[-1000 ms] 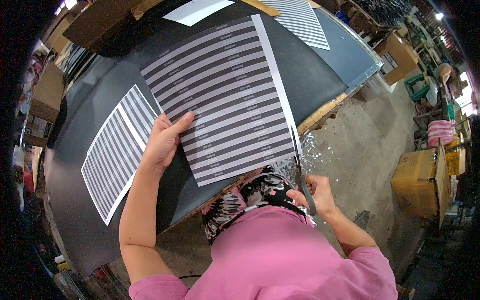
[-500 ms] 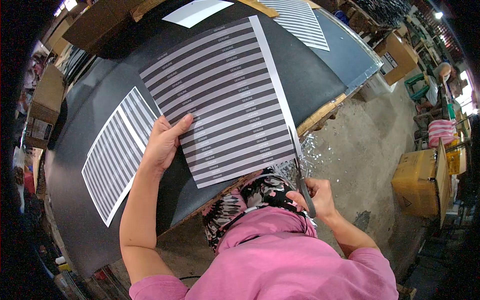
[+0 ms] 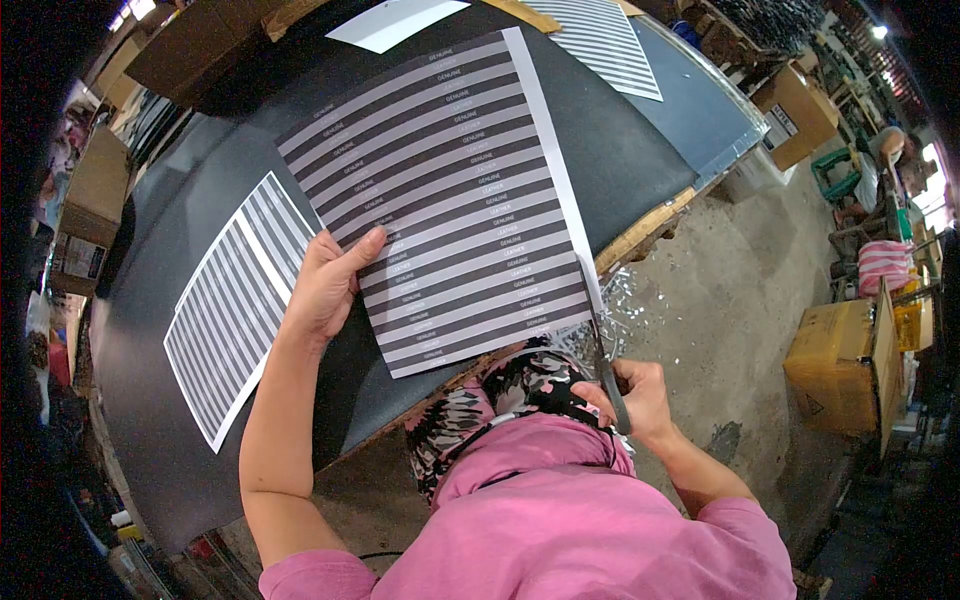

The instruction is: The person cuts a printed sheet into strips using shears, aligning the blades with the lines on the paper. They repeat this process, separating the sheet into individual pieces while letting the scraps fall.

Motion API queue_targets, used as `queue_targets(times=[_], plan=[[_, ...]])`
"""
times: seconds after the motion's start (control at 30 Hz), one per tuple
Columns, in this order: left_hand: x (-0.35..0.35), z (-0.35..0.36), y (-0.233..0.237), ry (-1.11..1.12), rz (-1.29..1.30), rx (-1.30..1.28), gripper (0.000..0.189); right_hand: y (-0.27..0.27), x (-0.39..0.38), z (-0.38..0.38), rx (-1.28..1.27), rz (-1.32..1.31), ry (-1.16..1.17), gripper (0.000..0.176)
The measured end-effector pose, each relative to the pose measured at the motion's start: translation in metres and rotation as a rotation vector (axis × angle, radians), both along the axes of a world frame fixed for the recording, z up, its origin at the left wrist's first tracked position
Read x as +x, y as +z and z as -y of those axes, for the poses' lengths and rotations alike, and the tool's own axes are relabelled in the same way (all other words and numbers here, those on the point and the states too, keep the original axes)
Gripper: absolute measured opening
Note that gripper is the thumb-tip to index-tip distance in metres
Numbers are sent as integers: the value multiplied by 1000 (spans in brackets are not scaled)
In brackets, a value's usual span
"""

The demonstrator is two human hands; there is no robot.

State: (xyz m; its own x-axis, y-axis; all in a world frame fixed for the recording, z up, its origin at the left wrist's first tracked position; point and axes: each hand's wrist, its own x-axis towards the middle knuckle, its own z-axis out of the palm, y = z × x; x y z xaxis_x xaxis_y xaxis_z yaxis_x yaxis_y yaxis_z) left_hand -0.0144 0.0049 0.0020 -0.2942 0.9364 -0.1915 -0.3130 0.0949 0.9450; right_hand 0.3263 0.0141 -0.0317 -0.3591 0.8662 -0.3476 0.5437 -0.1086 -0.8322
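Observation:
My left hand grips the left edge of a printed sheet, thumb on top. The sheet has dark and grey stripes with small "GENUINE LEATHER" lettering and a plain white strip down its right margin. My right hand is closed around the handles of dark scissors. Their blades point up along the sheet's lower right edge, at the white strip, partly overlapping the paper. More striped sheets lie on the dark table top left of my left hand.
Paper scraps litter the floor beyond the table's wooden edge. Another striped sheet and a white sheet lie at the back. Cardboard boxes stand to the right. Another person sits at far right.
Very little differs. The held sheet and both hands stay almost in place, with the sheet and scissors shifted only slightly.

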Motion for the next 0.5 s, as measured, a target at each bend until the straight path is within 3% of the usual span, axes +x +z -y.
queue_targets(times=[0.5], plan=[[13, 3, 2, -105, -12, -53, 32, -9, -3, 1, -47, -151, -42, 29]])
